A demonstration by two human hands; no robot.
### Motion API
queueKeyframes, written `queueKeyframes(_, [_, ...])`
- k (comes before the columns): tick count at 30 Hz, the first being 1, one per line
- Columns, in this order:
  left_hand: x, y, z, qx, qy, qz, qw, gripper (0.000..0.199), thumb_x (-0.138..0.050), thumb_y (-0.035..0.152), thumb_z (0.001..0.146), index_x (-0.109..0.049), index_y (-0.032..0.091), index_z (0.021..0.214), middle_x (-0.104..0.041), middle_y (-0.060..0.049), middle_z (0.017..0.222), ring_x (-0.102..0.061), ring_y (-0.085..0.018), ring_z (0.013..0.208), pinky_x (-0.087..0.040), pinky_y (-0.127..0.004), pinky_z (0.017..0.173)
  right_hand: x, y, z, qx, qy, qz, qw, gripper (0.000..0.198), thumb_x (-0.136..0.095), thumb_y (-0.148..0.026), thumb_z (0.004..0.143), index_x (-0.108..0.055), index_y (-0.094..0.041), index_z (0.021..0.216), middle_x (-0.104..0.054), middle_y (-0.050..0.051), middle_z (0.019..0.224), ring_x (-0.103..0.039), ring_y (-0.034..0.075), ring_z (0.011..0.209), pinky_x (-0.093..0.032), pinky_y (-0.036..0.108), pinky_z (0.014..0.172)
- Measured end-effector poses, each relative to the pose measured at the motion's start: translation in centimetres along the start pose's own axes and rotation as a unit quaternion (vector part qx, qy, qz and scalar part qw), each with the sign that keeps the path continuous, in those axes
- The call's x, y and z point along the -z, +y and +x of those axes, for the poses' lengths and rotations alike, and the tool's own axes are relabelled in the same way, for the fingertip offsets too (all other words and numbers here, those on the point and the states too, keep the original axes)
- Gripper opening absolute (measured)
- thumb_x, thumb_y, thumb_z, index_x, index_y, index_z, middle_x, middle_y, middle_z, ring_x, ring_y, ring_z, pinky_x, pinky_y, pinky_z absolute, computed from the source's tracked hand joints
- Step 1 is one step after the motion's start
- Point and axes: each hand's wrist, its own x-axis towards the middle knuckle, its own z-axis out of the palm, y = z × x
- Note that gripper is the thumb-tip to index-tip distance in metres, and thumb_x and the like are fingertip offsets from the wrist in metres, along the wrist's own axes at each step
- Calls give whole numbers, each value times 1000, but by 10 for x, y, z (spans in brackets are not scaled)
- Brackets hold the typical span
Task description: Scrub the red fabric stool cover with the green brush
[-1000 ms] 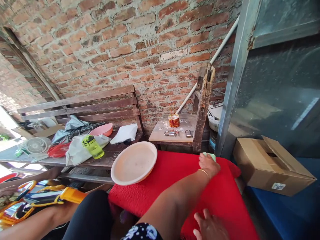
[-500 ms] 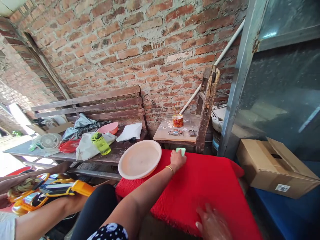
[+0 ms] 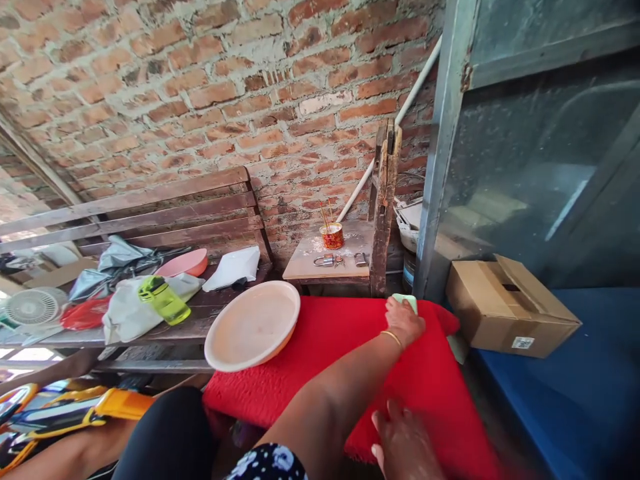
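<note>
My left hand (image 3: 404, 321), with a gold bracelet at its wrist, is closed over a small pale green block (image 3: 411, 303). It presses the block on the far right part of a red fuzzy cloth (image 3: 345, 333). Whether the block is soap, a sponge or a brush, I cannot tell. My right hand (image 3: 406, 441) is slightly blurred at the near edge of the cloth, palm down with fingers apart and nothing in it. On the cloth's left end stands a pale pink basin (image 3: 214, 347) holding cloudy liquid.
A wooden bench (image 3: 197, 223) at left carries a green bottle (image 3: 165, 300), a white bag, a pink bowl and a fan (image 3: 36, 307). Two padlocks and a red tin (image 3: 333, 237) sit on a small board behind. A cardboard box (image 3: 510, 307) stands right. Another person's legs show lower left.
My left hand has slid rightward along the cloth with the green block. My right hand stays near the front edge, fingers spread. The view has turned to the right.
</note>
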Motion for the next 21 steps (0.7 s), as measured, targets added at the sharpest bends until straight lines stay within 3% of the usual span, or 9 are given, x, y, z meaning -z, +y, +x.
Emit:
queueKeyframes(3, [-34,29,-19,-159,-157,-7,975,46,-73,35,75,-69,16,117,-57,-21,131,-54,-39,118,-48,-48,97,2,-2,2,1,-14,16,1000,41,-59,-13,78,-76,-19,115,-73,18,118,-68,35,109,-50,44,96])
queueKeyframes(6, [-29,29,-35,-239,-255,-36,936,53,-70,48,76,-69,23,124,-63,-14,118,-59,-36,111,-49,-47,95,8,-1,1,1,-41,33,999,40,-57,-13,80,-76,-19,114,-75,17,111,-68,33,107,-50,43,95])
queueKeyframes(8, [-6,15,-42,-237,-237,-36,942,55,-65,49,80,-67,23,128,-62,-13,116,-60,-34,106,-49,-45,95,12,-2,-1,-2,-44,31,999,42,-56,-13,82,-75,-20,119,-72,18,120,-66,33,112,-49,44,97])
queueKeyframes(11, [35,-17,-48,-180,-196,12,964,56,-61,49,81,-64,25,131,-61,-12,119,-62,-33,103,-49,-45,94,16,-6,-5,3,-55,35,998,43,-57,-16,83,-72,-21,124,-66,17,134,-61,34,122,-45,47,104])
queueKeyframes(14, [54,-43,-60,-132,-149,87,976,62,-57,49,84,-57,20,139,-59,-18,128,-60,-38,113,-46,-50,99,13,-9,-11,33,-88,61,994,46,-61,-20,82,-69,-21,128,-60,18,141,-58,35,127,-43,49,107])
queueKeyframes(17, [40,-48,-81,-122,-138,112,976,69,-57,48,85,-49,20,147,-52,-21,142,-52,-42,127,-40,-53,106,4,-9,-20,96,-64,77,990,44,-65,-25,82,-69,-25,125,-66,13,134,-62,33,122,-46,42,103])
queueKeyframes(21, [2,-27,-118,-175,-207,23,962,75,-69,45,73,-53,28,144,-46,-18,149,-48,-46,132,-38,-57,108,-5,-13,-38,142,-2,67,988,31,-58,-22,87,-72,-33,112,-74,7,106,-71,27,96,-50,32,85])
